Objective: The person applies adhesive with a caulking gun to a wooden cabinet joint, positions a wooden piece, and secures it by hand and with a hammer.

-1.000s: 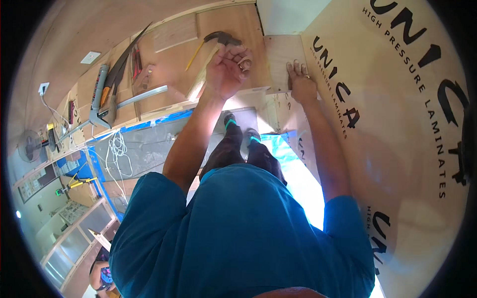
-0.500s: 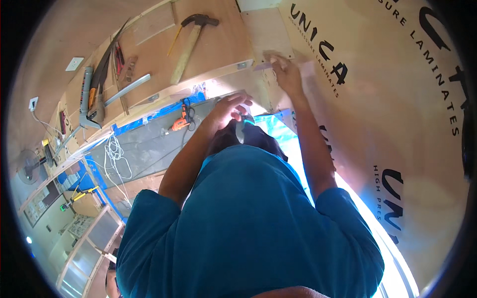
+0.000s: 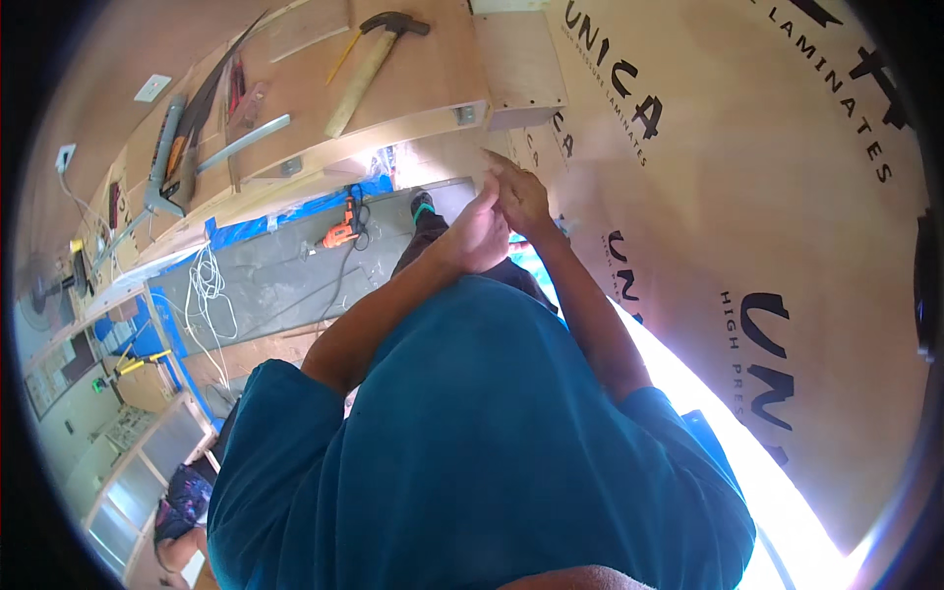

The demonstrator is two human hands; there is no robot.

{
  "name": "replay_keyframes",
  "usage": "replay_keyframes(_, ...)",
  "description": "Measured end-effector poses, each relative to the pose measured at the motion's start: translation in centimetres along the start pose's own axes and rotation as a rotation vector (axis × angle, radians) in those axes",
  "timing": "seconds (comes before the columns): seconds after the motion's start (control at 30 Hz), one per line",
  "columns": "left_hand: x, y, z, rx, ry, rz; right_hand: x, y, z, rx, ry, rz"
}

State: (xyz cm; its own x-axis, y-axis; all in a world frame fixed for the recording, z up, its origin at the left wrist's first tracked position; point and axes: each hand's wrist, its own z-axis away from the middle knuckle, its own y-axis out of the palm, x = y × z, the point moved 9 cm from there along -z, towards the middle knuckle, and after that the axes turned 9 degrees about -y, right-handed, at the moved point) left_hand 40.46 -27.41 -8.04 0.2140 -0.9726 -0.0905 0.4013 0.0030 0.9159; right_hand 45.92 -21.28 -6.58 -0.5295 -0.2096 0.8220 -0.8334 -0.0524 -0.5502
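Note:
In front of my torso my hands meet, palm against palm or nearly so. My left hand [image 3: 480, 234] has its thumb pointing up and its fingers partly covered by the other hand. Over it lies my right hand [image 3: 523, 202], fingers stretched out toward the wooden shelf. I see no object in either of them. A tall panel with printed lettering [image 3: 678, 197] stands close by on the right. The nearest tool on the shelf [image 3: 442, 74] is a claw hammer [image 3: 359, 93] with a wooden handle, lying beside a yellow pencil [image 3: 344, 51].
More tools lie at the shelf's left: a handsaw [image 3: 205, 123], a caulking gun [image 3: 165, 157] and a metal straightedge [image 3: 244, 143]. On the grey floor sheet [image 3: 285, 280] are an orange power drill [image 3: 340, 234] and coiled white cable [image 3: 205, 290]. Another person [image 3: 182, 516] is at lower left.
My right hand has come away from the panel corner and down to my left hand, which moved slightly lower and right. The view has shifted, and another person now shows more at lower left.

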Motion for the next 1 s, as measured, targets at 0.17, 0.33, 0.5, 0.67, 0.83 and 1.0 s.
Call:
replay_keyframes(0.17, -0.6, -0.4, 0.2, 0.067, 0.125, 0.010, -0.8, 1.8, -0.4, -0.022, 0.001, -0.207)
replay_keyframes(0.33, -2.4, -1.3, 4.2, -0.098, 0.166, -0.304, -1.8, -0.4, -4.6, -0.113, 0.010, 0.322)
replay_keyframes(0.5, -9.3, -4.6, 8.6, -0.554, 0.361, -1.298, -7.0, -3.4, -11.9, -0.134, 0.038, 0.378)
replay_keyframes(0.67, -10.7, -12.5, 10.4, -0.661, 0.504, -1.669, -11.1, -2.2, -18.4, 0.059, -0.076, 0.441)
replay_keyframes(0.83, -8.5, -21.0, 14.1, -0.771, 0.259, -1.661, -9.4, -2.0, -19.8, 0.273, -0.070, 0.785)
replay_keyframes(1.0, -6.2, -30.1, 19.8, -0.950, 0.154, -1.588, -9.0, -1.7, -19.9, 0.284, -0.114, 0.801)
